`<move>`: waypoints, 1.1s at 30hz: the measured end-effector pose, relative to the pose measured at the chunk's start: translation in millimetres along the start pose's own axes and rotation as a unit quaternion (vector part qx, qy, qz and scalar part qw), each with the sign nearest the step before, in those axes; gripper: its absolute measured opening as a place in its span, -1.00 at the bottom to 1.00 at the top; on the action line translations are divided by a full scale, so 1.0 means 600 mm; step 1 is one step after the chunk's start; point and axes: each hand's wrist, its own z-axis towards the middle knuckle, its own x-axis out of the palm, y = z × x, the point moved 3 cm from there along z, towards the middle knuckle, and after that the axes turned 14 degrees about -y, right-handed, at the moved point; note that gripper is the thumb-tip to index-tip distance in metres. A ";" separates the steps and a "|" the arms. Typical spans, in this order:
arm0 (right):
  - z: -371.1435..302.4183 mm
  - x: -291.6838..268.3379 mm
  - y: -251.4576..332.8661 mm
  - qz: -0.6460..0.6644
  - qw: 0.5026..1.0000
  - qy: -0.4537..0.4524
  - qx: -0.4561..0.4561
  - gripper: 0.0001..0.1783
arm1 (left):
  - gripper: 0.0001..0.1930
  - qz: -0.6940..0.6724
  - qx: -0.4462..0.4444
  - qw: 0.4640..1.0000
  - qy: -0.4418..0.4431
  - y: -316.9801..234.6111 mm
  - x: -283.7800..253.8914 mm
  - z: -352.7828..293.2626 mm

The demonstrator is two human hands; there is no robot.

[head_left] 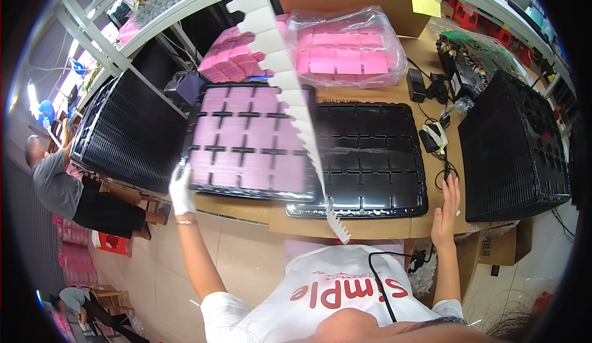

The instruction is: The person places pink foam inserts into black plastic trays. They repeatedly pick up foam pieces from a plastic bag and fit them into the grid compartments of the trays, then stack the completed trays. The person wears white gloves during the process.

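My left hand [181, 190], in a white glove, grips the near left corner of a black plastic tray [262, 194]. Rows of pink pieces [217, 128] fill this tray, which looks slightly blurred. Its right side overlaps a second black tray [376, 185] that lies on the cardboard-covered table, with no pink pieces visible in it. My bare right hand [448, 210] is at the table's near edge, right of the second tray, fingers stretched out and holding nothing. A white strip with a toothed edge [280, 65] crosses the view and hides part of both trays.
Tall stacks of black trays stand at the left [129, 136] and right [512, 152]. Behind are a clear bag of pink pieces [342, 50] and loose pink bundles [231, 56]. Cables and a small black-and-white device [433, 138] lie near my right hand. Another person [58, 182] stands far left.
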 end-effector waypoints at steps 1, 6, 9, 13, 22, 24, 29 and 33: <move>-0.003 0.003 -0.001 0.000 1.000 0.005 0.007 -0.32 | -0.54 0.001 -0.003 1.000 -0.022 0.001 -0.023 0.035; 0.006 0.024 0.032 0.022 0.999 0.027 -0.011 -0.37 | -0.45 0.110 0.006 0.993 -0.044 0.058 -0.124 0.172; 0.017 0.025 0.048 0.031 0.999 0.023 -0.029 -0.38 | -0.56 0.646 0.268 0.707 -0.106 0.004 -0.061 0.131; 0.046 0.048 0.067 0.051 0.997 0.017 -0.049 -0.38 | -0.64 0.417 0.508 0.754 -0.016 -0.020 0.132 -0.008; 0.064 0.066 0.093 0.070 0.993 0.046 -0.082 -0.38 | -0.21 0.595 0.375 0.677 0.217 0.017 0.274 -0.220; 0.052 0.052 0.068 0.059 0.997 0.021 -0.055 -0.42 | -0.18 0.597 0.388 0.663 0.232 0.022 0.249 -0.226; 0.048 0.048 0.063 0.068 0.997 0.017 -0.028 -0.44 | -0.16 0.592 0.398 0.658 0.240 0.031 0.237 -0.210; 0.060 0.059 0.097 0.100 0.992 0.044 -0.062 -0.47 | -0.19 0.611 0.390 0.656 0.210 0.047 0.245 -0.209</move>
